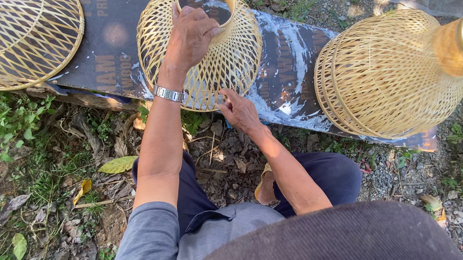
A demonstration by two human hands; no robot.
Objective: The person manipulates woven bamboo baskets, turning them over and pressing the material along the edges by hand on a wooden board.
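Left hand: your left hand [191,37] lies over the top of the middle basket [201,48], fingers curled round its solid neck ring [209,2] and gripping it; a metal watch [169,93] sits on that wrist.
Right hand: your right hand [239,111] is at the lower rim of the same basket, fingers bent and touching the woven edge; you cannot tell from here whether it pinches a strip or only presses on it.
Middle basket: a bell-shaped open bamboo weave, upper centre of the frame, standing on the dark board [115,39] with its narrow neck up.
Left basket: another woven basket [13,38] in the upper left corner, well apart from your hands, partly cut off by the frame.
Right basket: a third basket [393,75] at the right, lying tilted on the board, its neck pointing to the upper right.
Board: a dark printed sheet smeared with white, laid on the ground [45,193] across the upper half of the frame.
Ground: grass, dry leaves and gravel fill the lower left and right.
You: crouched, knees in dark trousers [332,174], grey sleeve [146,240] at the bottom.
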